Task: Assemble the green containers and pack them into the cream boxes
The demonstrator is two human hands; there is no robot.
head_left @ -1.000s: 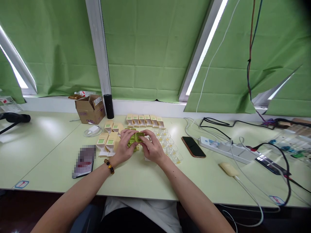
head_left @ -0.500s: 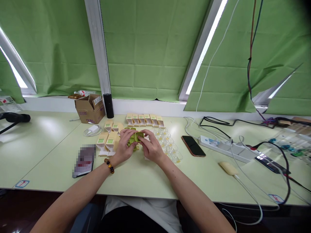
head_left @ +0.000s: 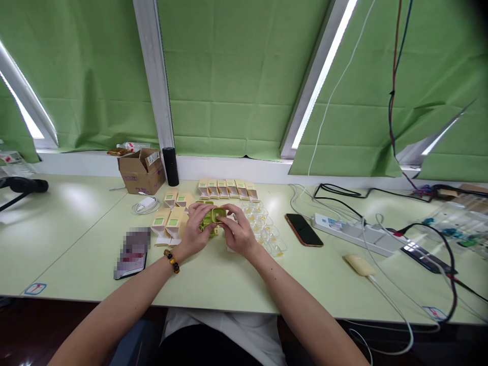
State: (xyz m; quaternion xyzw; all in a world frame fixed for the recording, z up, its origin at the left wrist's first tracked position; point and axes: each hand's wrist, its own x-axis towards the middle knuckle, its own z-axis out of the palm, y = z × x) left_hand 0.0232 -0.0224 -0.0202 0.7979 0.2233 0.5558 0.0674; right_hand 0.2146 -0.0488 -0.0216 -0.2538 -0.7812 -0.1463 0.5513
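Note:
Between my two hands is a small green square container (head_left: 218,213), its open side facing me. My left hand (head_left: 195,230) grips its left side, a beaded bracelet at the wrist. My right hand (head_left: 239,231) pinches the right side, with fingers reaching into it. Further green containers (head_left: 207,230) lie just behind my left hand, partly hidden by it. To the right of my right hand several clear plastic cups (head_left: 267,229) with yellow spots stand in rows. Small cream cardboard boxes (head_left: 176,226) with green labels stand to the left of my left hand.
A row of cream boxes (head_left: 227,188) stands at the back. Behind on the left are a brown carton (head_left: 142,175) and a black cylinder (head_left: 170,166). A dark phone (head_left: 303,230), a power strip (head_left: 354,234), a mouse (head_left: 359,265) and cables lie right; another phone (head_left: 131,253) lies left.
My right fingertips have shifted slightly at the green container's opening, showing a little more of its inside. Everything else looks the same.

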